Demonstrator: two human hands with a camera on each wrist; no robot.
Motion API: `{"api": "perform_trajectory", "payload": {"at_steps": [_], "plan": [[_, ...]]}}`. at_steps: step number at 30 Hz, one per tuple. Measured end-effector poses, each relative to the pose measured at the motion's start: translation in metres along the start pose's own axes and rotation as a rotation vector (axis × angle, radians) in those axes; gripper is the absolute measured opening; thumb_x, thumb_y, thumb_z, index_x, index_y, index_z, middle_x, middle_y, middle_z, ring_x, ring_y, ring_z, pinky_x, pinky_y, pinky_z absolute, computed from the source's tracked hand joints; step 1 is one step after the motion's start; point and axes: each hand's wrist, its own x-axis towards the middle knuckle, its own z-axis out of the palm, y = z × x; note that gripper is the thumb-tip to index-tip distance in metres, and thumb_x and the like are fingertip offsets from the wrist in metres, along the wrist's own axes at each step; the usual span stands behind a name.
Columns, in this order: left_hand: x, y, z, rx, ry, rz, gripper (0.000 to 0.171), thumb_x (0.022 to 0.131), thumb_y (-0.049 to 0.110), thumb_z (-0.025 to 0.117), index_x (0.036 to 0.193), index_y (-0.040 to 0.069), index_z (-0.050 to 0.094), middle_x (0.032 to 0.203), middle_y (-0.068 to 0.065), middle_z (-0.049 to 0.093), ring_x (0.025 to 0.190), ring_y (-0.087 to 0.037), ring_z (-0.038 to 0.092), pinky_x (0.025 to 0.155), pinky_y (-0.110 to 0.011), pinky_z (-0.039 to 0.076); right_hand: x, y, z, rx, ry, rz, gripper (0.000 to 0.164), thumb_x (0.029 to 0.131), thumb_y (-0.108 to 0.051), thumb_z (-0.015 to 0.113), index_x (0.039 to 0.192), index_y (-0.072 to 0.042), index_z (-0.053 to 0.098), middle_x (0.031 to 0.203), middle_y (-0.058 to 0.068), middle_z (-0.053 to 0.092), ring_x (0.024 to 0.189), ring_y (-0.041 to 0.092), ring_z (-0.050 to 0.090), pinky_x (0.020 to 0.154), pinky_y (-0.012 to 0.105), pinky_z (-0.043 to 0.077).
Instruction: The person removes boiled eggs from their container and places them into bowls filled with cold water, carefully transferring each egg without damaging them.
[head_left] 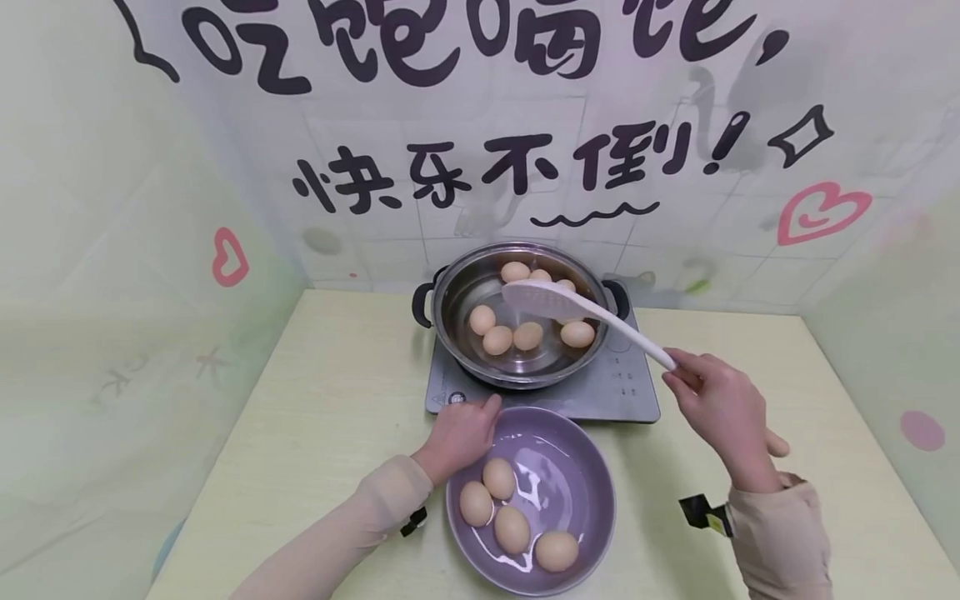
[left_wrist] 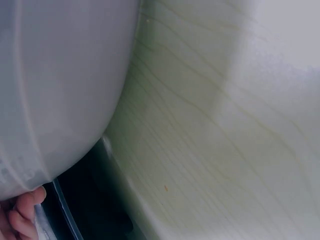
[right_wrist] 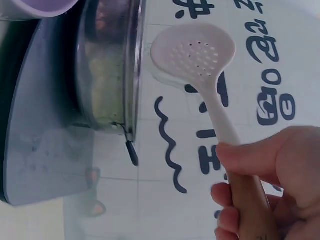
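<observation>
My right hand (head_left: 723,404) is gripping the handle of the white slotted spoon (head_left: 555,302), fingers and thumb curling round its wooden-looking end at the right of the head view, and I'm holding the spoon's perforated bowl up over the steel pot (head_left: 517,312) in the middle of the frame. In the right wrist view that spoon (right_wrist: 200,55) is showing empty, its holes plain against the lettered wall, with my thumb and fingers (right_wrist: 260,155) clamping the handle at the lower right. My right forearm is angling in from the lower right corner, wrist bent up. The pot is sitting on the induction cooker (head_left: 630,383), and brown eggs (head_left: 528,336) are lying in the water inside it, under the spoon. My left hand (head_left: 459,433) is resting knuckles up against the upper left rim of the purple bowl (head_left: 577,500), which is standing at the lower centre of the frame just in front of the cooker; whether the fingers are hooking the rim I cannot tell. From the left wrist view only my fingertips (left_wrist: 22,212) are showing at the lower left, beside the bowl's (left_wrist: 60,85) pale outer wall. Four eggs (head_left: 512,529) are lying in the purple bowl's left half. My hands are working well apart on the yellow table (head_left: 322,392).
</observation>
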Motion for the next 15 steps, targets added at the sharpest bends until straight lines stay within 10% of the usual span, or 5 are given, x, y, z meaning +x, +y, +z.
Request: {"api": "perform_trajectory", "payload": {"at_steps": [15], "plan": [[0.000, -0.001, 0.002, 0.005, 0.014, 0.008, 0.017, 0.081, 0.017, 0.061, 0.076, 0.011, 0.045, 0.046, 0.003, 0.044, 0.037, -0.018, 0.047, 0.034, -0.029, 0.031, 0.003, 0.001, 0.021, -0.084, 0.006, 0.003, 0.024, 0.073, -0.007, 0.070, 0.096, -0.011, 0.071, 0.063, 0.001, 0.053, 0.044, 0.015, 0.043, 0.036, 0.031, 0.024]]}}
